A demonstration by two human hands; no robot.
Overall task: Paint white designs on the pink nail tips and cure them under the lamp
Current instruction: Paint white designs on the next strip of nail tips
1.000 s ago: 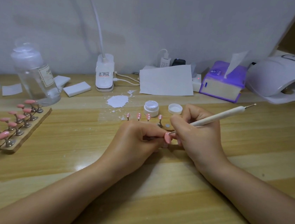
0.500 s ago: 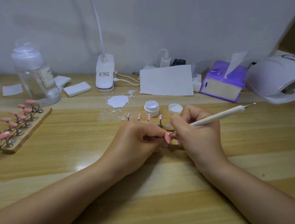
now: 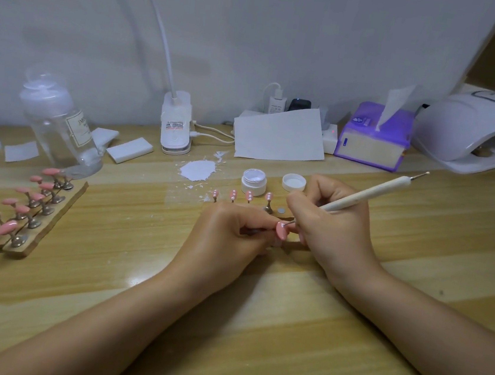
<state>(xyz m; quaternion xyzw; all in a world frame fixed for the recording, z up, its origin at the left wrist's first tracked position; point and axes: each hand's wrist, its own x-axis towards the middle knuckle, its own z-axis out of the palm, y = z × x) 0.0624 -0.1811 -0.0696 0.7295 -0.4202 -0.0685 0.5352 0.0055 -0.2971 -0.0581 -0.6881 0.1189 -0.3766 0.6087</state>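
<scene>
White dotting on a pink oval nail tip (image 3: 281, 230) at bench centre.
Left hand (image 3: 228, 240) pinches the tip's stem, fingers curled; right hand (image 3: 331, 227) grips a slim white dotting pen (image 3: 362, 197), its point touching the tip. At 12 o'clock stands an open white paint jar (image 3: 253, 182); at 2 o'clock, the white curing lamp (image 3: 480, 133).

Beside the open jar (image 3: 254, 182): 4 dotted pink tips (image 3: 241, 195) standing, 1 lid (image 3: 293, 182); left of it, 9 plain pink tips (image 3: 22, 201) on 1 wooden strip (image 3: 51, 220)
</scene>
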